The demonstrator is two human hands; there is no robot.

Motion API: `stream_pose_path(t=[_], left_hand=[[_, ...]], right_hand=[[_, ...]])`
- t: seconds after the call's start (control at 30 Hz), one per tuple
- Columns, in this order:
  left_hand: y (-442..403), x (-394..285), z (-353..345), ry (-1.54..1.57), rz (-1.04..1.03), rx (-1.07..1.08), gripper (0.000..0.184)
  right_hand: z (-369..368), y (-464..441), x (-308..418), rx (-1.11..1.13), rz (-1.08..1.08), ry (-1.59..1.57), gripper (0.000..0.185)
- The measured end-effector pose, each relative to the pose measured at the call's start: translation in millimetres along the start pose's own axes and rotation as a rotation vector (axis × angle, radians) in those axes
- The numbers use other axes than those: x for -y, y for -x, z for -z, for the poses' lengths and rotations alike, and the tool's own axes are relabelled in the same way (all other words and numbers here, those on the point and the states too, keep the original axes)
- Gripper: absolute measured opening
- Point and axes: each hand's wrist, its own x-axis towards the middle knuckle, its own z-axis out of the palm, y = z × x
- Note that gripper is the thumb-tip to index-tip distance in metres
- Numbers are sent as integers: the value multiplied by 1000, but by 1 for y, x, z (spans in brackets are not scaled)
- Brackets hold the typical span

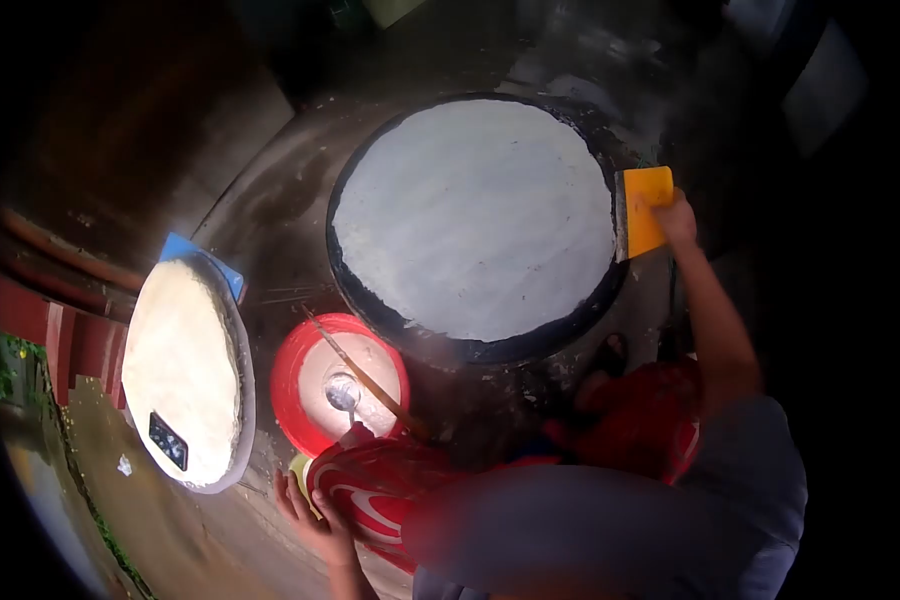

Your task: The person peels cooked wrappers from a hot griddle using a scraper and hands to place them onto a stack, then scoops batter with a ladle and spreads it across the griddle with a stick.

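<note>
My right hand (678, 218) grips a yellow scraper (650, 205) by its outer part. The scraper's dark-smeared edge is at the right rim of a round black griddle (595, 310). A thin white sheet of batter (475, 215) covers most of the griddle. My left hand (315, 515) is low, beside my red-clad knee, with its fingers apart and no object visible in it. Just above those fingers, a yellow-green thing (302, 472) is partly hidden. A red bucket (288, 400) of pale batter stands nearby, with a metal ladle (342, 391) in it and a wooden stick (360, 372) across it.
To the left, a pile of round pale flatbreads (185, 350) lies on a light round support, with a dark phone (168, 441) on top. A blue flat piece (205, 262) shows at its far edge. A reddish-brown ledge (60, 335) runs along the far left.
</note>
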Motion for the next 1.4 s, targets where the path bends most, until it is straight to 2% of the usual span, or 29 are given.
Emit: stream_pose_path(t=[0.03,0.1,0.17,0.2,0.23,0.27,0.37,0.43,0.5,0.63,0.67,0.7,0.77,0.8,0.83,0.9,0.93,1.0,1.07,1.13,1.23,1.27,1.4], left_hand=[[2,-4,-2,56,57,-3,38],[-1,-17,-9,110,112,5,39],[-6,-28,-16,-36,84,32,40],[-10,-31,-22,7,78,1,40],[-16,-36,-24,10,81,-2,40],[-21,-41,-23,35,86,3,41],[-30,-43,-32,33,105,-3,43],[-42,-53,-31,2,31,87,43],[-48,-52,-38,10,43,94,42],[-69,-64,-33,-22,82,217,41],[-70,-64,-35,-10,118,236,42],[-71,-64,-37,1,154,255,42],[-79,-62,-36,18,189,281,42],[-83,-60,-37,20,198,289,42],[-86,-59,-37,21,207,299,43],[-92,-55,-38,30,226,310,43],[-94,-54,-39,32,239,317,43],[-96,-52,-39,39,260,323,44],[-97,-50,-40,48,274,328,44],[-95,-48,-38,57,290,329,45],[-90,-45,-33,68,306,327,45],[-86,-45,-31,71,311,324,45],[-70,-46,-25,92,321,301,46]], right_hand=[[-1,-5,2,-4,-8,8,56],[-8,-21,5,-27,178,53,61],[-30,-64,-9,-52,150,86,66],[-38,-81,-5,-45,138,98,68],[-35,-82,19,-39,132,107,70],[-31,-83,44,49,102,246,69],[-38,-115,82,6,38,330,65],[-56,-133,103,5,31,318,60],[-69,-136,133,-16,238,322,59],[-93,-182,168,68,77,237,57],[-111,-194,173,56,249,247,58],[-120,-200,185,61,258,256,58],[-141,-205,211,41,482,320,59],[-140,-205,228,70,377,343,60],[-152,-210,235,80,386,338,60],[-176,-229,253,27,444,334,59],[-192,-233,271,57,462,399,56],[-223,-232,306,114,575,312,56],[-243,-204,351,156,779,209,57],[-263,-171,394,216,913,126,53],[-294,-106,447,349,1068,33,56],[-296,-79,460,421,1112,-4,57],[-295,24,493,768,1521,-24,57]])
